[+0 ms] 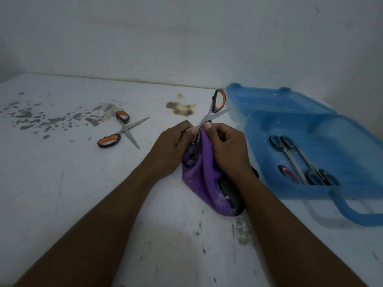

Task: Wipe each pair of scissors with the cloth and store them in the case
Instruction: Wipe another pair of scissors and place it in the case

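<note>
Both hands meet at the table's middle over an opened pair of orange-handled scissors (218, 102). My left hand (172, 148) grips the scissors low down, near the pivot. My right hand (226, 148) pinches a purple cloth (204, 179) against one blade. One orange handle sticks up behind the hands; the other handle is hidden in the cloth. A second orange-handled pair (122, 129) lies open on the table to the left. The blue case (310, 154) lies open at the right with several dark-handled scissors (300, 160) inside.
The white table (62, 193) is stained, with dark spots at the far left and a brown blotch (181, 107) behind the hands. A wall stands close behind the table. The case's handle (356, 212) juts toward me at the right.
</note>
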